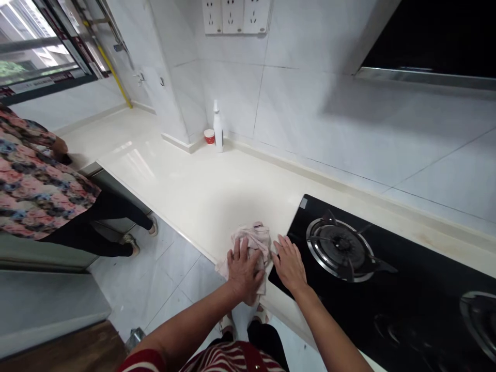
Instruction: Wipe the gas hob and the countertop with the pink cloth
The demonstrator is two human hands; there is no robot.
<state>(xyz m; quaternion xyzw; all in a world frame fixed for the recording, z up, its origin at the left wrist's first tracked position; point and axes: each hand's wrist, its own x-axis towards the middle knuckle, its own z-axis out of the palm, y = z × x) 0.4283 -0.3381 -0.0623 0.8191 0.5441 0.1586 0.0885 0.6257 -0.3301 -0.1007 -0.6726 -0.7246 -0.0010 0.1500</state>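
Note:
My left hand (245,271) presses down on a crumpled pale pink cloth (253,236) at the front edge of the white countertop (201,191). Its fingers curl over the folds, and part of the cloth hangs past the edge. Just to the right, my right hand (289,262) lies flat with its fingers stretched out, over the left edge of the black gas hob (298,232). Nothing shows in that hand, and its fingertips are close to the cloth but on its right side.
A white spray bottle (218,129) and a small red and white tub (209,136) stand by the wall corner. A burner (341,248) sits right of my hands. Another person in a flowered top (39,175) stands at the counter's far left. Above right is a dark range hood (434,41).

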